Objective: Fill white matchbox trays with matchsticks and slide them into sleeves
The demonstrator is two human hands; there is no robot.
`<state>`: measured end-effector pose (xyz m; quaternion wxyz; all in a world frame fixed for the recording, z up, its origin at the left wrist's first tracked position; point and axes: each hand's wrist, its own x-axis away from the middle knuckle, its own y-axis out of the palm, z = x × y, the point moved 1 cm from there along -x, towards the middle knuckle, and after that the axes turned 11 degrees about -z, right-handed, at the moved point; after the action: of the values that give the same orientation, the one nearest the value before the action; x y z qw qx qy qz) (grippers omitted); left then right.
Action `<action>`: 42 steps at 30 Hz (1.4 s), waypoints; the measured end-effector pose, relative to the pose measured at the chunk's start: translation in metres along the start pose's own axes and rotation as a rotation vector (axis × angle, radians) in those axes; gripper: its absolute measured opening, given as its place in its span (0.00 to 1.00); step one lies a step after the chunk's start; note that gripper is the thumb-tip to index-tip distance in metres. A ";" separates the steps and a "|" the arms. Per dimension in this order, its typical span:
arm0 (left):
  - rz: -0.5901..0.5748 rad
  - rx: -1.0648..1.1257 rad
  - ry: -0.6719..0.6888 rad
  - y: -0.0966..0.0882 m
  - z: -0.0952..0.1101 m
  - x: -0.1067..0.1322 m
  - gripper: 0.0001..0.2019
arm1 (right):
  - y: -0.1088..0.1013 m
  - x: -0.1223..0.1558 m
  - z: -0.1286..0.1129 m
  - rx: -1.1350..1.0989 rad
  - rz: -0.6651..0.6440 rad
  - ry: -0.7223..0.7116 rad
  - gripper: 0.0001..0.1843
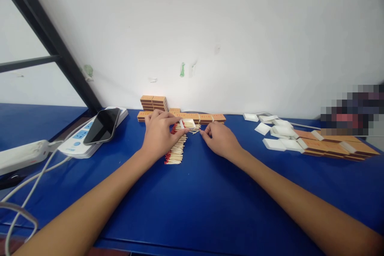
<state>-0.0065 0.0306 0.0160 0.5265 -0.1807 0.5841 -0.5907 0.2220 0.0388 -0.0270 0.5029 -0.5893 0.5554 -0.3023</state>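
My left hand (162, 132) grips a small white matchbox tray (188, 121) between thumb and fingers. Matchsticks lie inside the tray. Below it, a pile of red-tipped matches (175, 152) spreads over the blue tabletop, partly covered by the left hand. To the right of the tray, my right hand (220, 139) is closed, thumb and fingertips pinched together. A few loose matchsticks (195, 131) show just left of its fingertips; whether one is in the pinch I cannot make out.
Orange matchboxes (153, 103) are stacked against the wall, with a row of them (207, 118) behind my hands. White trays (282, 131) and orange matchbox sleeves (333, 146) lie at the right. A phone (102, 125) rests on a power strip (81, 144) at the left, among white cables (33, 190).
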 end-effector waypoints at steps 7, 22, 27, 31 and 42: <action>0.006 0.002 -0.002 -0.002 0.002 0.000 0.17 | 0.000 0.007 -0.011 -0.072 -0.008 -0.282 0.11; 0.006 0.006 -0.001 -0.002 0.002 0.000 0.17 | -0.025 0.008 0.010 -0.126 0.030 0.066 0.05; -0.015 0.006 -0.002 -0.002 0.002 0.000 0.17 | -0.027 0.007 0.019 0.012 -0.013 0.018 0.04; -0.002 0.002 -0.003 -0.002 0.001 0.000 0.17 | -0.034 0.008 0.035 0.131 -0.031 0.083 0.05; 0.014 -0.013 0.019 0.000 0.002 0.000 0.17 | -0.032 0.023 -0.024 0.041 -0.226 0.294 0.29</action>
<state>-0.0051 0.0291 0.0166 0.5240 -0.1743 0.5940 -0.5850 0.2163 0.0069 0.0054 0.3908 -0.5872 0.5468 -0.4510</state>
